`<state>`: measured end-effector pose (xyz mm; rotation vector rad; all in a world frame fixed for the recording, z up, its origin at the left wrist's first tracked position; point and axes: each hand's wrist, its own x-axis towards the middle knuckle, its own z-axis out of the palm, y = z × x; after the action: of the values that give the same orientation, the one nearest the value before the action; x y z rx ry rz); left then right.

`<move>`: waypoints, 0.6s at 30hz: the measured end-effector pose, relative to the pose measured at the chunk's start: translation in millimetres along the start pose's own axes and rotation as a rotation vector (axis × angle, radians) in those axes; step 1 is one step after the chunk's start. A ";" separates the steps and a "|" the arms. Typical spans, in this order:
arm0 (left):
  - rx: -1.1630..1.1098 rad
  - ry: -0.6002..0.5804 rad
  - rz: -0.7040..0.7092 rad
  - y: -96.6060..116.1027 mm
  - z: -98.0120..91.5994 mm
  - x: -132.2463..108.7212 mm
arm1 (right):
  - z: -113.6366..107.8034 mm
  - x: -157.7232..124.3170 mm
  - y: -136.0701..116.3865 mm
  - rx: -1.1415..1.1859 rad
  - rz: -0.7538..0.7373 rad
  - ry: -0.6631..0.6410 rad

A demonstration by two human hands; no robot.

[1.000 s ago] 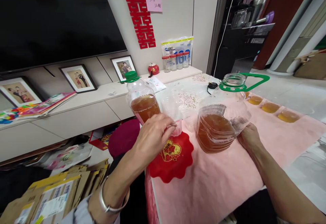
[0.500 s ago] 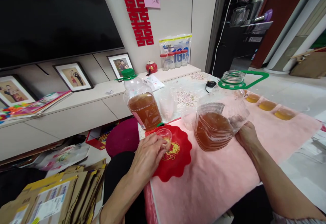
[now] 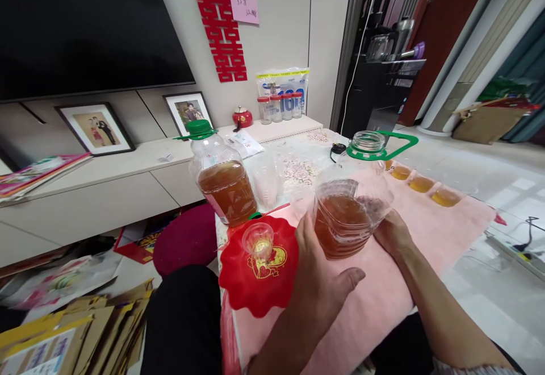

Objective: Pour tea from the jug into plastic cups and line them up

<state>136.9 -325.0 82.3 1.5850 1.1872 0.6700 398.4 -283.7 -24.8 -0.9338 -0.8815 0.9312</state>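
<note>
An uncapped clear plastic jug [image 3: 343, 224] with a green ring handle stands on the pink cloth, part full of amber liquid. My right hand [image 3: 394, 233] holds its right side, with the fingers hidden behind it. My left hand [image 3: 317, 275] is at the jug's left side, thumb spread from the fingers; whether it touches the jug I cannot tell. A clear plastic cup [image 3: 258, 241] sits in the red scalloped plate [image 3: 238, 284], left of that hand. Behind the plate stands a second jug [image 3: 227, 190] of amber liquid, with a green cap on.
Several cups of amber liquid [image 3: 421, 184] line the pink cloth [image 3: 464, 221] at right. Stacked clear cups [image 3: 266, 182] stand behind the plate. Small red-lidded jars [image 3: 276, 109] stand on the white cabinet [image 3: 128, 182]. Flattened cardboard [image 3: 97, 329] lies lower left.
My left hand has let go of the cup, which now rests in the red plate, and moved right to the open jug. My right hand stays at the jug. The view has shifted right.
</note>
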 end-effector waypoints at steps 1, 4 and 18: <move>-0.002 0.022 -0.011 -1.0 11.3 7.3 | 4.1 -1.5 -3.0 0.014 0.002 -0.034; 0.000 0.123 0.009 -9.4 33.6 27.3 | 16.1 -7.4 -11.2 0.036 0.024 -0.127; 0.070 0.253 0.156 -34.5 57.2 32.7 | 14.7 -26.6 -27.6 -0.148 0.137 -0.244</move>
<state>185.1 -316.4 26.4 1.6998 1.2905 0.9626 383.2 -312.5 0.0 -1.0313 -1.1154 1.1258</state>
